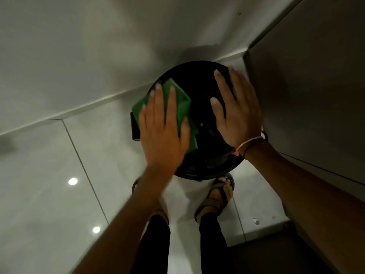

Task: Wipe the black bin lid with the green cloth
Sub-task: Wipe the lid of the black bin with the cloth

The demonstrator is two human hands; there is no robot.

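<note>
A round black bin lid point(201, 107) sits on a bin in a corner, seen from straight above. A folded green cloth point(183, 101) lies on the lid's left part. My left hand point(164, 129) presses flat on the cloth, fingers spread and pointing away from me. Flat on the lid's right side rests my right hand point(237, 111), fingers extended, a thread bracelet on its wrist. Most of the cloth is hidden under my left hand.
A pale wall runs behind and to the left of the bin. A grey cabinet panel point(308, 91) stands close on the right. Glossy floor tiles point(49, 184) spread to the left. My sandalled feet point(219, 196) stand just below the bin.
</note>
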